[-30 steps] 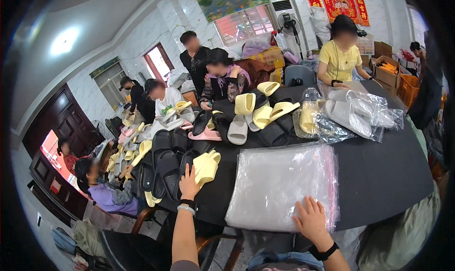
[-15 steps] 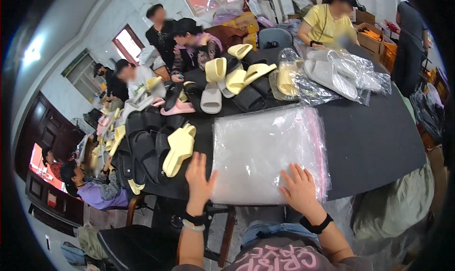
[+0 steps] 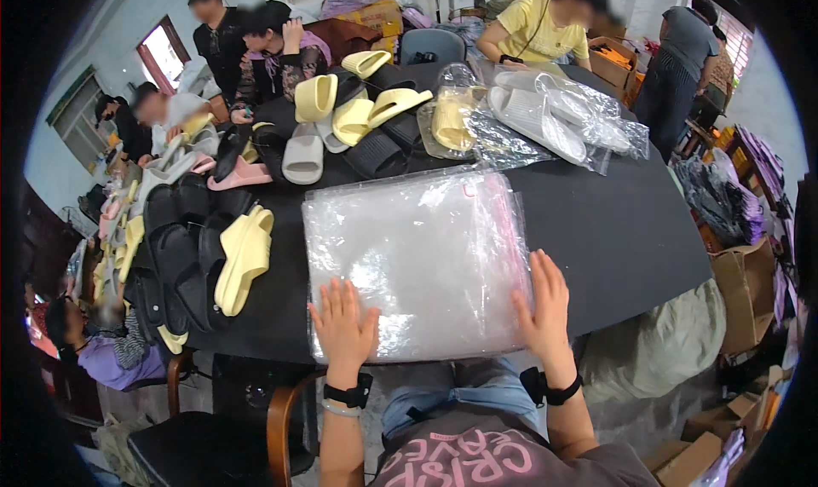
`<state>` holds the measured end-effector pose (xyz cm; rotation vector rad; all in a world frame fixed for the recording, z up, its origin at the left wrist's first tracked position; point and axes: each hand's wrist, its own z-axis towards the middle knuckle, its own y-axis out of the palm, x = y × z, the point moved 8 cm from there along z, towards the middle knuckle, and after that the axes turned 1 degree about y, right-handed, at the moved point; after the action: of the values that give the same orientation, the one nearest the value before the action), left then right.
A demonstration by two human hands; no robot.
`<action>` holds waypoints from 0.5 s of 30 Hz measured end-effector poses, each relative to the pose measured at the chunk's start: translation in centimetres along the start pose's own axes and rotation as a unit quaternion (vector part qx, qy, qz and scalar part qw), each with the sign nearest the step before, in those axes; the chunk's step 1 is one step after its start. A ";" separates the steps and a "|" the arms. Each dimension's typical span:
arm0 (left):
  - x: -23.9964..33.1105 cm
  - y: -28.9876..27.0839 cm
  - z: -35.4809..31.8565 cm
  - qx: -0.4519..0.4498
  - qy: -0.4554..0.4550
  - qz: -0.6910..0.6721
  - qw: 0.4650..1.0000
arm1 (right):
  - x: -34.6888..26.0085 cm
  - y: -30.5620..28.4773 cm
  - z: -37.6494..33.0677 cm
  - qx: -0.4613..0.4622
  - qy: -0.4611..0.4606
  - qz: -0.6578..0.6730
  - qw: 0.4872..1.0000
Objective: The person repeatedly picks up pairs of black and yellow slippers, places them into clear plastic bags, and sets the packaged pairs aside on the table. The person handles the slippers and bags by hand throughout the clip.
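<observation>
A flat stack of clear plastic bags with a pink strip down its right side lies on the black table in front of me. My left hand rests on the stack's near left part, fingers stretched out. At the right edge, my right hand is held with its fingers straight and the thumb toward the bags. Neither hand holds anything. Left of the stack lies a pair of pale yellow slippers, beside several black slippers.
Beyond the stack sit yellow, grey and black slippers. Grey slippers in clear bags lie at the back right. Several people stand or sit around the table, one in a yellow shirt. A chair stands at my left, a large sack at the right.
The view has turned to the right. My left hand has moved from beside the stack onto its near left part; my right hand has gone from on top to the right edge.
</observation>
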<state>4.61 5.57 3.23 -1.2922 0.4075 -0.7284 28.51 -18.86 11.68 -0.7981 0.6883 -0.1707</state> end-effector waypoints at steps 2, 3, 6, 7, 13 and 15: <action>-0.4 0.1 -0.2 0.027 0.002 0.006 1.000 | 2.7 0.0 0.3 -0.010 0.032 0.050 0.998; -0.4 0.0 -0.3 0.032 0.000 -0.001 0.999 | 4.3 0.5 0.3 -0.047 0.053 0.091 0.993; -0.3 -0.3 -0.2 0.044 0.004 -0.014 0.999 | 4.5 1.6 0.8 -0.084 0.063 0.168 0.980; -0.3 -0.3 -0.2 0.048 0.008 -0.013 0.999 | 4.1 1.9 0.9 -0.110 0.067 0.175 0.976; -0.4 -0.2 -0.2 0.026 -0.003 -0.025 0.999 | 1.6 2.7 0.2 -0.128 0.128 0.504 0.844; -0.4 -0.2 -0.2 0.025 -0.005 -0.020 0.999 | -2.4 1.8 0.8 -0.173 0.055 0.592 0.785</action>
<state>4.17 5.68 3.31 -1.2591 0.3538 -0.7610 27.01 -16.19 12.04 -0.5677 1.2408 1.0980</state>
